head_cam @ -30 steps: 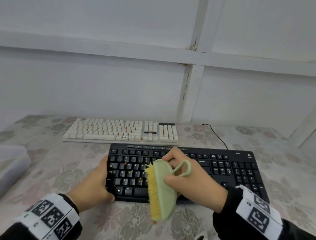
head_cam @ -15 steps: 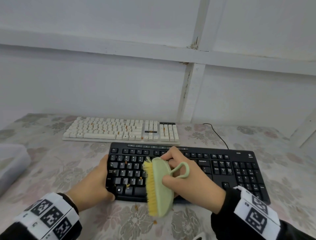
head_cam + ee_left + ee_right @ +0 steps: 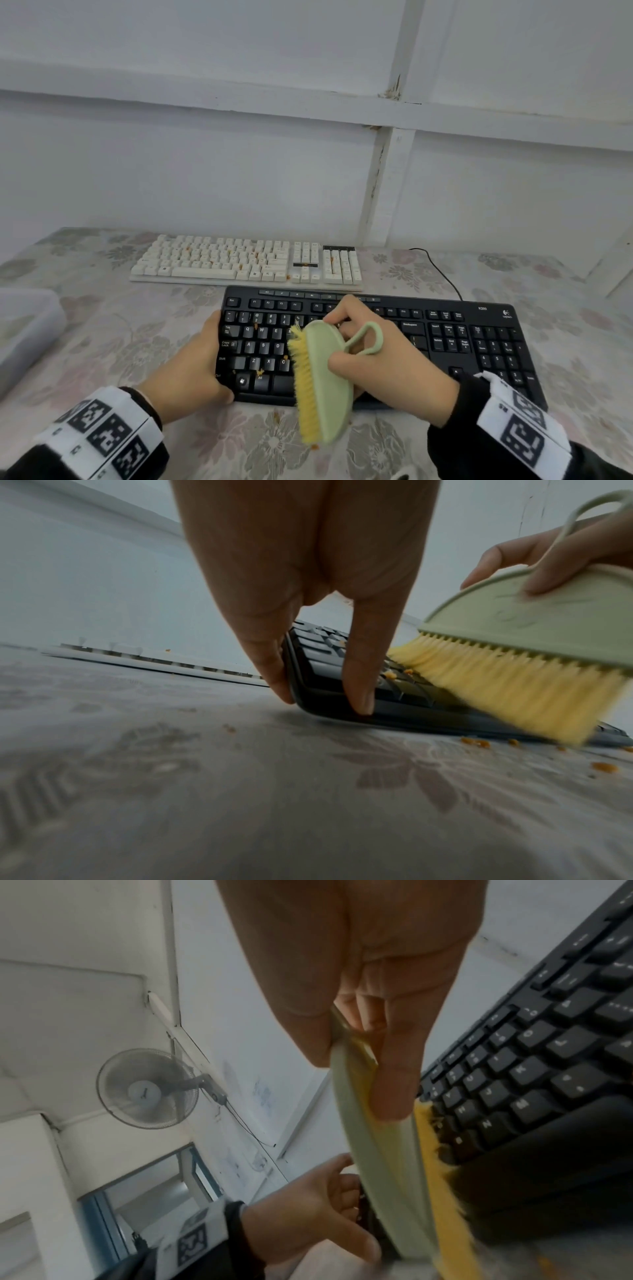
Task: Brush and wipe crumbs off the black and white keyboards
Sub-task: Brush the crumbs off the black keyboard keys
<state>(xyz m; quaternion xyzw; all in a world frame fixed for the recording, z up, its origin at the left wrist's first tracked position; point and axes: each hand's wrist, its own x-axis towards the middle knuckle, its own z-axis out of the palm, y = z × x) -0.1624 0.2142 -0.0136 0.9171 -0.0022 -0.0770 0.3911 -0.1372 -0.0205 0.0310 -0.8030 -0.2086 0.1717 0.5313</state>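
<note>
The brush (image 3: 325, 380) looks light and rigid in its pale green plastic back, with soft yellow bristles (image 3: 507, 685) that bend as they meet the keys, so it likely needs little force. The best hold is probably where the right hand (image 3: 387, 363) has it: thumb on one face of the back, the other fingers (image 3: 548, 564) curled over the opposite face beside the loop handle (image 3: 368, 337).

The black keyboard (image 3: 479, 346) looks flat, stiff and fairly light, likely to slide on the floral cloth of the worktop (image 3: 102, 342), and the left hand (image 3: 191, 373) grips its left end, thumb (image 3: 363, 674) on the front corner and fingers against the side edge.

It lies nearest the person, with orange crumbs (image 3: 260, 372) among its left-hand keys and more fallen on the cloth (image 3: 604, 767) just in front. The white keyboard (image 3: 246, 262) lies just behind it, apart, dotted with crumbs and untouched. Its keys look tall and gapped, likely to trap bits.
</note>
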